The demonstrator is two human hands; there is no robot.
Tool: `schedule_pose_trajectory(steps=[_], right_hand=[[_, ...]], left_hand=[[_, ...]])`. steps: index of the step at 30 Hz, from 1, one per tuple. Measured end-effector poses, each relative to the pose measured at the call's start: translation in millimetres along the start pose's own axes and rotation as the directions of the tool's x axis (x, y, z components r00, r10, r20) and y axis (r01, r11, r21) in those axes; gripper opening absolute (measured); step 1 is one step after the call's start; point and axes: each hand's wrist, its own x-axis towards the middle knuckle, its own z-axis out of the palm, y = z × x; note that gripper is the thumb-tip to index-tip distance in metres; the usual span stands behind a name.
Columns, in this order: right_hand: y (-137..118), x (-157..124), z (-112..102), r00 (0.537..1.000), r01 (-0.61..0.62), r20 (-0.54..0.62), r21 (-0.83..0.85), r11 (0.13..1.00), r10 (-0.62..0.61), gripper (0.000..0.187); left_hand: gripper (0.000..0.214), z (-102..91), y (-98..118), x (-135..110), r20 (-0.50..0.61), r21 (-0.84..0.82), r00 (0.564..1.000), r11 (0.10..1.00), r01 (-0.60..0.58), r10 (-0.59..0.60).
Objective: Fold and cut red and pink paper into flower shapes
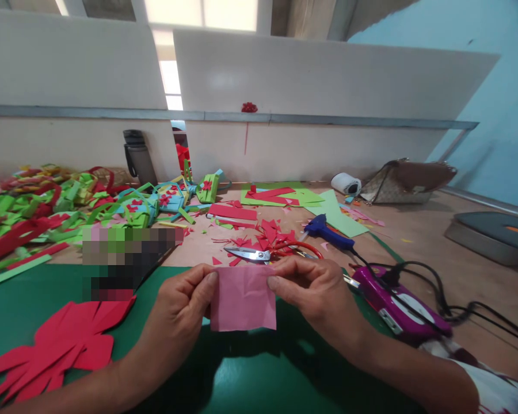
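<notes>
A small pink square of paper (243, 302) is held up between both hands over the green mat (250, 374). My left hand (183, 305) pinches its upper left corner between thumb and fingers. The upper right corner is pinched by my right hand (313, 293). Faint creases show in the sheet, and its lower edge hangs free. Just beyond the paper lie scissors (259, 254) with orange-red handles, among red paper scraps (276, 233). Red petal-shaped paper pieces (64, 339) are heaped left of my left arm.
A blue glue gun (330, 232) and a purple power strip (399, 305) with black cables lie to the right. Green and red paper crafts (34, 213) pile up at left near a dark bottle (138, 158). A handbag (408, 181) and a grey case (492, 236) stand at far right.
</notes>
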Motion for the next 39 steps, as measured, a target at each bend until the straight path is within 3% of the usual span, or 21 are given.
schedule_pose_trajectory(steps=[9,18,23,26,30,33,35,36,38,39], right_hand=[[0,2,2,0.999,-0.011,-0.047,0.03,1.0,0.013,0.01],[3,5,5,0.996,-0.001,-0.088,0.077,0.997,0.008,0.02],[3,6,6,0.996,-0.029,-0.078,0.092,0.995,0.036,0.024],[2,6,5,0.995,-0.09,-0.029,0.117,0.989,0.094,0.034],[4,8,4,0.974,-0.206,0.13,0.158,0.966,0.186,0.051],[6,9,3,0.966,-0.191,0.199,0.112,0.975,0.166,0.04],[7,10,1,0.974,-0.132,0.194,0.053,0.99,0.119,0.019],[7,10,-1,0.979,-0.103,0.178,0.026,0.994,0.097,0.012],[8,10,-6,0.985,0.057,0.165,-0.055,0.997,-0.047,0.012],[10,9,-9,0.964,0.219,0.183,-0.127,0.967,-0.194,0.012]], left_hand=[[0.034,0.3,0,-2,0.008,0.001,1.0,1.0,-0.02,0.02],[0.027,9.0,4,3,0.083,-0.291,0.986,0.943,0.164,-0.146],[0.02,8.4,4,7,0.109,-0.323,0.965,0.909,0.262,-0.24],[0.016,7.6,0,10,0.135,-0.358,0.946,0.875,0.325,-0.296],[0.015,8.5,-3,13,0.148,-0.39,0.929,0.843,0.371,-0.34],[0.012,8.5,0,12,0.157,-0.365,0.93,0.855,0.368,-0.333],[0.011,6.1,2,11,0.133,-0.257,0.955,0.922,0.291,-0.264],[0.012,3.9,3,11,0.107,-0.164,0.978,0.967,0.195,-0.179],[0.013,-2.2,2,11,0.093,0.071,0.987,0.988,-0.14,0.133],[0.012,-5.7,0,11,0.131,0.182,0.933,0.917,-0.354,0.334]])
